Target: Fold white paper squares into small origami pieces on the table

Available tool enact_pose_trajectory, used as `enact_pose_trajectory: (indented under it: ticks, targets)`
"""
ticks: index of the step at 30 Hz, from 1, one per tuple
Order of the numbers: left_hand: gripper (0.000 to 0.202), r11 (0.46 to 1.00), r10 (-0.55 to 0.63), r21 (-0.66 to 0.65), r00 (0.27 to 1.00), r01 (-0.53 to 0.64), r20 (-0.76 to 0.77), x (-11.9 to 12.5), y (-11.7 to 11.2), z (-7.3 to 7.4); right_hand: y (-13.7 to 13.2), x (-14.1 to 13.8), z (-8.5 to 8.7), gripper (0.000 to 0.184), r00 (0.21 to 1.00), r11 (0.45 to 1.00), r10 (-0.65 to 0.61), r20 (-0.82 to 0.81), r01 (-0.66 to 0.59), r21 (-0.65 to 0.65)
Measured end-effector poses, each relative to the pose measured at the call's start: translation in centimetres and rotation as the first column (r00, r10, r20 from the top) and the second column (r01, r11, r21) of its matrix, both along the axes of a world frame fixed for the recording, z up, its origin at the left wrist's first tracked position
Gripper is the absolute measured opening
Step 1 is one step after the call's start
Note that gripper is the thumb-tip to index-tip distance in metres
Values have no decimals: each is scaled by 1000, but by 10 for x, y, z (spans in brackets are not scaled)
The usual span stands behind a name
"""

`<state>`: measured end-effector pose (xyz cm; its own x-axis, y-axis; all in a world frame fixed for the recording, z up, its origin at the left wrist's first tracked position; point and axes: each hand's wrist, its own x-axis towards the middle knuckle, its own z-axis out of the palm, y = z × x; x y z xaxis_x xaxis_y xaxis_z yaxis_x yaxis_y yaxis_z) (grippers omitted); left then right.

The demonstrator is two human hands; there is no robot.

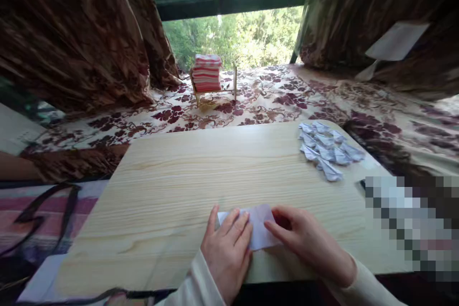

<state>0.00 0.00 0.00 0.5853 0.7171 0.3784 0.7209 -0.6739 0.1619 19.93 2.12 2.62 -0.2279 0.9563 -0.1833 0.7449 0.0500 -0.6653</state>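
Observation:
A small sheet of white paper [261, 229] lies near the front edge of the wooden table. Over its left part my left hand [229, 244] rests flat, fingers spread, covering some of the sheet. My right hand [304, 236] pinches the paper's right edge between thumb and forefinger, the other fingers curled. A crease runs near the sheet's upper part. Toward the table's far right corner lies a cluster of several small folded paper planes [324, 146], apart from both hands.
The pale wooden table [172, 177] stands before a flower-patterned cloth ledge [265, 100] under a window. On the ledge, a small rack [234, 81] holds a pile of red-and-white striped things [207, 74]. A pixelated area covers the table's right edge. Dark curtains [79, 28] hang at both sides.

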Motion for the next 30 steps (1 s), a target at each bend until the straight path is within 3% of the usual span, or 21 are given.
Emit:
enact_pose_trajectory:
  ticks: [4,7,12,16,20,26,30]
  targets:
    - [32,1000,-25,-11,1000,25,14,0,0,0,4,-5,-2,27,1000,999,3,30,-5,47]
    - [32,999,-21,-32,1000,21,9,-1,-1,1,0,-10,-7,19,998,985,49,33,-54,163]
    - [33,998,-4,-69,1000,4,0,-2,-3,4,-12,-14,-10,23,983,902,159,97,-184,391]
    - [32,996,-2,-85,1000,3,12,-3,-2,5,-17,-14,-11,25,962,834,168,216,-255,488]
    - [32,996,0,-94,999,3,39,-3,0,5,-20,-15,-14,28,941,803,194,278,-315,506]
    - [38,997,7,-84,994,2,107,-7,1,7,-20,-17,-14,25,944,820,205,259,-310,481]
    - [39,994,12,-110,997,-4,75,-12,3,10,-19,-17,-12,24,942,812,215,257,-319,489]
